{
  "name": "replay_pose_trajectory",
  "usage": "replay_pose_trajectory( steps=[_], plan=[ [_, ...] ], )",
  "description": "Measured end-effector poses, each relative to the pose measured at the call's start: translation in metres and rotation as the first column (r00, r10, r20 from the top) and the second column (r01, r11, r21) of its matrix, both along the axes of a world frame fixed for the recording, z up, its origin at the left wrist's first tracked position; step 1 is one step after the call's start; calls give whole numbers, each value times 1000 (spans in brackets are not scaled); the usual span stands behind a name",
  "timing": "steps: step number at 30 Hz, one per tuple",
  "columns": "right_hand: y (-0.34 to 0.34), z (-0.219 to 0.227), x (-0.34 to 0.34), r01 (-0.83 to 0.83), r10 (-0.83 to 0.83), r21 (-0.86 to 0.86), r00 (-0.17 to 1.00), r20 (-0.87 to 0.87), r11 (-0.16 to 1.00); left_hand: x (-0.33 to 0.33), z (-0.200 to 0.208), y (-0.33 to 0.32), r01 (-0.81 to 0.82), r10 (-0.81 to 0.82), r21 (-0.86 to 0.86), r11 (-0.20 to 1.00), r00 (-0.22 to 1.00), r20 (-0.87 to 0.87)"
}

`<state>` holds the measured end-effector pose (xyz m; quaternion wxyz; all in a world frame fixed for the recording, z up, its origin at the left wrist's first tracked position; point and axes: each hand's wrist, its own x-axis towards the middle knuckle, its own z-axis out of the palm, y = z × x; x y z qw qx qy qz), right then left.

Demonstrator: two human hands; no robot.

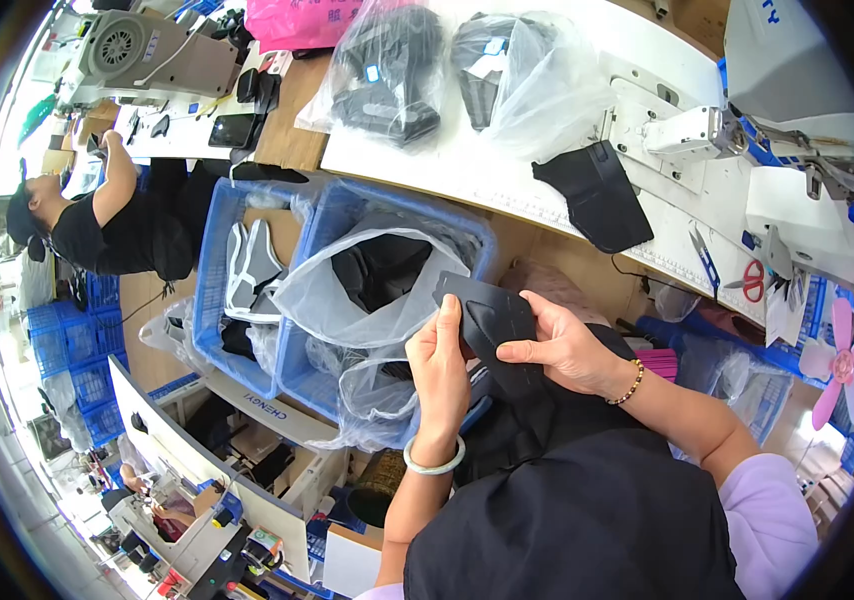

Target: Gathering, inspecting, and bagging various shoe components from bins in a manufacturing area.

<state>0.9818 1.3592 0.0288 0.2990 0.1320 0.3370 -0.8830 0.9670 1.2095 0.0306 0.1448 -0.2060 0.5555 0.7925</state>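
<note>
In front of my body, a folded black cut piece (495, 318), which looks like part of a shoe upper, is held up between both hands. My left hand (439, 350) pinches its left edge, thumb up. My right hand (572, 345) grips its right side, the thumb lying across the front. Just beyond my left hand, a clear plastic bag (322, 290) stands open with more black pieces (382, 268) in it. It sits in a blue plastic basket (482, 235). Another flat black piece (597, 195) lies at the front edge of the white table (492, 175).
A sewing machine (807, 190) stands at the right, with blue-handled snips (704, 262) and red-handled scissors (750, 281) near it. Bagged black pieces (387, 80) lie on the table. Grey-and-white uppers (255, 270) fill a second basket. A co-worker (117, 225) sits at the left; a pink fan (840, 362) is at right.
</note>
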Motion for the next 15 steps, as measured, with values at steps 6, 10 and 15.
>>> replay_pose_trajectory(
  steps=[6, 10, 15],
  plan=[
    [-1, -2, -1, -25, 26, 52, 999, -33, 998, -1, 7, -2, 23, -23, 19, 1000, 999, -22],
    [-2, -1, 0, 10, -9, 58, 999, -33, 998, -1, 16, 4, 130, -131, -101, 986, 991, -4],
    [6, -5, -1, -10, 82, 289, 968, -238, 957, -6, 17, -3, 334, -333, -30, 942, 943, 22]
  ],
)
